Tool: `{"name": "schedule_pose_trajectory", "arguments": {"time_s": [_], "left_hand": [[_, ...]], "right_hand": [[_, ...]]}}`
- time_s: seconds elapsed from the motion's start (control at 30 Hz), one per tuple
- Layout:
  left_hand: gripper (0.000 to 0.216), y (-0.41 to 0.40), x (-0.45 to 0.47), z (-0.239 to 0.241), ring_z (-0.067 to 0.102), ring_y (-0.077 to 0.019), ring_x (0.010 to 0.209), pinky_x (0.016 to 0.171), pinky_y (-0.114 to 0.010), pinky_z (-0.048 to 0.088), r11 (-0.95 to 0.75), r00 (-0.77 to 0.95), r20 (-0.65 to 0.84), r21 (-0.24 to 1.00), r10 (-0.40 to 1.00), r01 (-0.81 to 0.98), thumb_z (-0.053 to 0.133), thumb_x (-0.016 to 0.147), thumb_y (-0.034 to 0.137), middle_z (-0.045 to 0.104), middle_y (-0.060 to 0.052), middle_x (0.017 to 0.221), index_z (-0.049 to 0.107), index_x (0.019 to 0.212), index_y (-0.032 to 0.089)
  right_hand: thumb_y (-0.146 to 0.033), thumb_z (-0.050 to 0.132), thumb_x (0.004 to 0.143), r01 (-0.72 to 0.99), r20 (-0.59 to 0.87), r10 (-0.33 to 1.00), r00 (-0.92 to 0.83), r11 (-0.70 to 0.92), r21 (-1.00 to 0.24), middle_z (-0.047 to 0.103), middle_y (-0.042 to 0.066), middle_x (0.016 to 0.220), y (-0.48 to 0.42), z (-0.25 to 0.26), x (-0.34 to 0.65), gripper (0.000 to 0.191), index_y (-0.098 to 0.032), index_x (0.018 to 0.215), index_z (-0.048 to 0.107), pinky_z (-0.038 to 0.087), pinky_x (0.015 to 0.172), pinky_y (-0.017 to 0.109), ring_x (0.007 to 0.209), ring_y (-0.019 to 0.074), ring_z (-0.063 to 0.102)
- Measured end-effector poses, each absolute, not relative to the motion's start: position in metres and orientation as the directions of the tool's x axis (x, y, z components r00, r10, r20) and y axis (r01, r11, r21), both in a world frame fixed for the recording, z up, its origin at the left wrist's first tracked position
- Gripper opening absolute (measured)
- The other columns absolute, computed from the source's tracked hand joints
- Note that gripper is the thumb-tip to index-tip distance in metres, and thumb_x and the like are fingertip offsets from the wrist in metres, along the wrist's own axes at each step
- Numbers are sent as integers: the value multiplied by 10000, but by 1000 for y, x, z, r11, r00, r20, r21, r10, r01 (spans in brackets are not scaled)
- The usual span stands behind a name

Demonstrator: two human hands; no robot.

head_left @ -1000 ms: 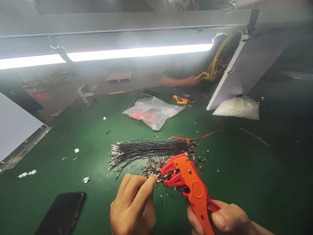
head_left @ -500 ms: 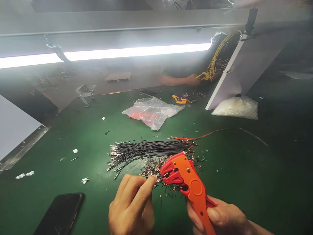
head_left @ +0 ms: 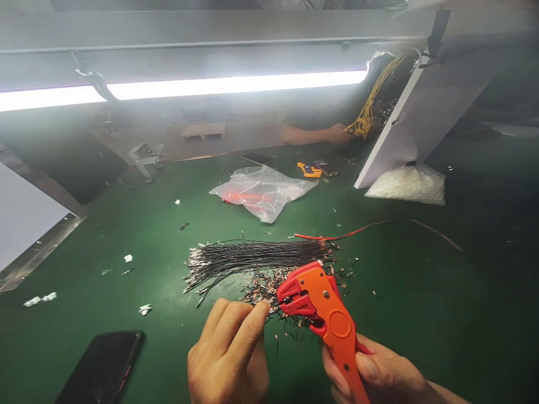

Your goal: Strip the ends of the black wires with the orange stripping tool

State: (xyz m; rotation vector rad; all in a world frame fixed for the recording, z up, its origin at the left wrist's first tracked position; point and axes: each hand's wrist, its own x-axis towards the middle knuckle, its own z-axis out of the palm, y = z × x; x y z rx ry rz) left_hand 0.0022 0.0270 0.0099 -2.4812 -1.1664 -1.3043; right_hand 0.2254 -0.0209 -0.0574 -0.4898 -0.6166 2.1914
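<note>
Since short offcuts lie thick ahead of you, the work looks well under way, though no count is possible from this view. Your right hand point(head_left: 379, 370) has its grip wrapped round the orange-and-red pistol-shaped wire stripper point(head_left: 339, 325), red jaws pointing left. Your left hand point(head_left: 229, 348) is bent just beside those jaws, fingertips drawn in; whether its grip has a wire in it, I cannot tell. Something dark sits at the jaws, too small to name.

Just beyond the tool, the long bundle of thin black insulated wires point(head_left: 256, 255) lies crosswise on the smooth green tabletop point(head_left: 421, 314): silvery tips at left, copper showing at right. My reading: many of those right ends are already bared. Nearer you, partly behind the tool, a loose heap of black-and-copper offcuts point(head_left: 263, 286). How many wires remain to be done can't be judged; any piece at the jaws is probably mid-strip.

Off to your left, a black phone with red side buttons point(head_left: 101, 365).
</note>
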Motion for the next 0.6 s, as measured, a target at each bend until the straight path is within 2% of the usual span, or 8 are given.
{"name": "schedule_pose_trajectory", "arguments": {"time_s": [0.13,0.3,0.6], "left_hand": [[295,27,2,10,497,-110,649,523,-187,444,-703,347,735,239,582,670,614,785,-57,626,-27,727,652,1014,124],[289,27,2,10,487,-111,654,536,-198,451,-708,344,741,243,576,663,610,788,-63,617,-29,721,645,1008,121],[288,28,2,10,483,-110,660,551,-192,464,-707,367,726,229,582,669,610,792,-62,615,-28,726,640,1011,123]], "right_hand": [[-594,664,821,-552,-170,781,-600,-559,-620,470,-36,504,-21,-60,224,521,-87,715,607,289,400,162,415,56,425],[-635,658,823,-451,-215,765,-607,-554,-700,456,-43,585,-21,-58,229,551,-89,763,611,294,454,168,479,51,398],[-672,630,835,-410,-212,749,-627,-549,-728,431,-50,601,-21,-48,235,572,-103,789,597,284,473,194,502,65,388]]}}
